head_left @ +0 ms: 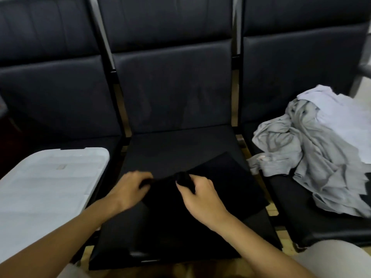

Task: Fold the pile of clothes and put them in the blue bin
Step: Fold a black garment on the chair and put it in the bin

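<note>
A black garment point(224, 177) lies spread on the middle seat of a row of dark chairs. My left hand point(130, 187) grips its upper edge at the left. My right hand point(198, 195) pinches a bunched fold of the same edge a little to the right. A pile of clothes point(313, 149), grey and white, is heaped on the seat to the right. On the left seat sits a bin, of which only the pale lid point(44, 187) shows.
The chairs' dark backrests point(172, 87) rise behind the seats. Narrow gaps with metal frame bars separate the seats. A strip of wooden floor point(271, 209) shows between the middle and right seat. My knees are at the bottom edge.
</note>
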### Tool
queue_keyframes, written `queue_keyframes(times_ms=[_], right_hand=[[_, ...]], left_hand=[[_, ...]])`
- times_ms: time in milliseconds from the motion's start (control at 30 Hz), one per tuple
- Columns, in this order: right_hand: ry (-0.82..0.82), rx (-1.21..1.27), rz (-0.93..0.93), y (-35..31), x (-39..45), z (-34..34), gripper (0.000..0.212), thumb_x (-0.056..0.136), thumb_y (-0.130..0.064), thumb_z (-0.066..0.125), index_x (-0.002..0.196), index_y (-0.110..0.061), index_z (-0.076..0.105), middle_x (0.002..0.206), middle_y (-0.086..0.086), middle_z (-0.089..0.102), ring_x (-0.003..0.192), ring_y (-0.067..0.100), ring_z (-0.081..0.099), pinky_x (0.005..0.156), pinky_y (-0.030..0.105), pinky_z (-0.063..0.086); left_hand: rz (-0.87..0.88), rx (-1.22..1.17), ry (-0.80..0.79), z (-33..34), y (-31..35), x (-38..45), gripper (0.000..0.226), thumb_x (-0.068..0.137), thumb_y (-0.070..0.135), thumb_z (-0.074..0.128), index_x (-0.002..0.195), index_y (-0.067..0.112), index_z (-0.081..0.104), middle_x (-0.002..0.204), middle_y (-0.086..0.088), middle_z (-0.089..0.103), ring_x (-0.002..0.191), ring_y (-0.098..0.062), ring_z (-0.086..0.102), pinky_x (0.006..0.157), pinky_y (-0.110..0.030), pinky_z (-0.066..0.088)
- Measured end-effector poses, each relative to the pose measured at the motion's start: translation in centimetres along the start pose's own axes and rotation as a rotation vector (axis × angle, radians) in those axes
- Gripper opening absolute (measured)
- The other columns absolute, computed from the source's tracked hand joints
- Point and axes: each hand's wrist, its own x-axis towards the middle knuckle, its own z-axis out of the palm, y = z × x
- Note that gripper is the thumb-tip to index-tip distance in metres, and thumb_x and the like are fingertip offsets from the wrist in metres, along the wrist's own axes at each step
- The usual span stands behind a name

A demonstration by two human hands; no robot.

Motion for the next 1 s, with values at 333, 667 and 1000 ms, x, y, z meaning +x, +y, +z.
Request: queue_keyframes(times_ms=[333,667,1000], right_hand=[[0.090,-0.646,0.654,9.5,1.0,-15.9,0.044,0.095,-0.052,0.054,0.110,-0.010,0.057,0.110,0.009,0.063,0.103,0.029,0.062,0.076,0.034,0.048],[0.098,-0.361,0.837,13.5,3.1,-13.2,0.076,0.066,-0.054,0.085,0.122,-0.011,0.057,0.125,0.007,0.062,0.115,0.028,0.062,0.093,0.037,0.052],[0.038,-0.497,0.120,0.9,3.3,-4.2,0.015,0.088,-0.029,0.071,0.100,-0.027,0.063,0.092,-0.006,0.068,0.089,0.015,0.066,0.070,0.029,0.053]], left_hand=[[-0.142,-0.531,-0.181,5.5,13.7,17.4,0.069,0.082,0.055,0.070,0.142,0.031,0.045,0.140,0.003,0.052,0.128,-0.016,0.050,0.107,-0.033,0.043],[-0.334,-0.394,-0.379,8.8,11.6,16.1,0.048,0.078,0.026,0.083,0.121,0.015,0.064,0.115,-0.002,0.068,0.103,-0.016,0.066,0.089,-0.030,0.056],[-0.218,-0.812,0.131,-5.9,4.8,-2.1,0.035,0.079,0.007,0.081,0.112,0.013,0.069,0.105,-0.001,0.076,0.100,-0.016,0.072,0.088,-0.029,0.056]])
